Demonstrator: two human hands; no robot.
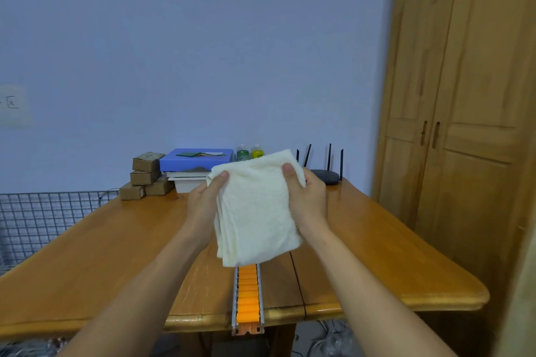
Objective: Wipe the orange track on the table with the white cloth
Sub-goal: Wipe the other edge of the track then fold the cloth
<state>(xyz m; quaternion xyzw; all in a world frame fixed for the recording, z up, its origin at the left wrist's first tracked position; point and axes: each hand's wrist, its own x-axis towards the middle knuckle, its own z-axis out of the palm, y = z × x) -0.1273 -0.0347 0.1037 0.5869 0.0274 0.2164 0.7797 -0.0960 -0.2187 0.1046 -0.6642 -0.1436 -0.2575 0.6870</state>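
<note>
A folded white cloth [256,209] hangs in the air above the wooden table [87,255], held by both hands. My left hand [204,203] grips its left edge with the thumb on top. My right hand [307,197] grips its right edge the same way. The orange track [247,295], a row of orange rollers in a grey metal channel, lies on the table below the cloth and runs toward me, its near end sticking out past the table's front edge. The cloth hides the track's far part.
At the table's far end stand small cardboard boxes [145,175], a blue box [197,161] on white books, two bottles [249,152] and a black router [326,175]. A wire basket [43,217] is at the left, a wooden wardrobe [464,124] at the right.
</note>
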